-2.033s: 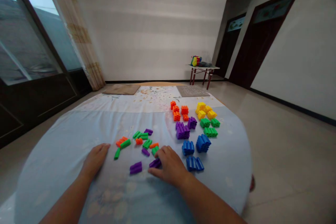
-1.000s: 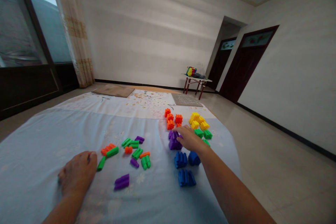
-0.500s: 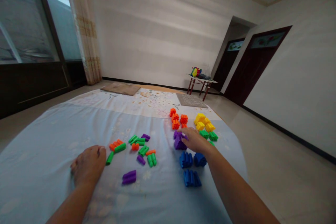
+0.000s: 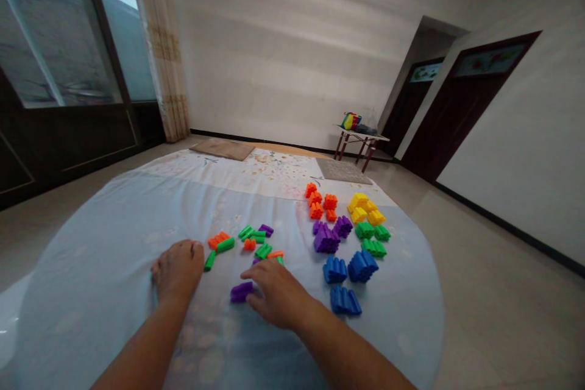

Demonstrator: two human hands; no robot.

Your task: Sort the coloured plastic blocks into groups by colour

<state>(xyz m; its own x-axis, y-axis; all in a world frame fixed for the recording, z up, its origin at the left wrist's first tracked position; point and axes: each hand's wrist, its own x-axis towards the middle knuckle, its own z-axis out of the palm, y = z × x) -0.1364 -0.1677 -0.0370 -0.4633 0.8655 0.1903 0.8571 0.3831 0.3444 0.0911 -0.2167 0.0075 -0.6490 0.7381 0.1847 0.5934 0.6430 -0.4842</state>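
**A:** What is lying nearest, and how are the hands being used?

**B:** The left hand (image 4: pixel 178 268) is being rested palm down on a pale blue cloth (image 4: pixel 91 304), which is being spread on the floor. Its fingers are being curled under, so it cannot be told whether something is being held there. A green stick block (image 4: pixel 209 260) is lying just beside this hand, not touched, it seems.

**A:** And the right hand (image 4: pixel 278 292)?

**B:** It is being held low with the fingers opened wide, and nothing is being seen in it. A purple block (image 4: pixel 241 292) is lying just beside its fingers, and a small green piece (image 4: pixel 278 259) is showing just past the fingertips. The hand is probably being kept so because these two pieces are the closest to it.

**A:** Why are the other pieces lying as they are?

**B:** Between the hands and a little farther, loose pieces (image 4: pixel 249 244) of orange, green and purple are being left mixed. To the right, the blocks are being kept in groups by colour: blue blocks (image 4: pixel 335 270), purple blocks (image 4: pixel 326 239), green blocks (image 4: pixel 373 248), orange blocks (image 4: pixel 315 201) and yellow blocks (image 4: pixel 365 207).

**A:** What is farther away?

**B:** A grey mat (image 4: pixel 342 170) and a brown mat (image 4: pixel 222 149) are lying beyond the cloth. A colourful bag (image 4: pixel 351 121) is being carried by a small tabletop (image 4: pixel 361 136) near the wall.
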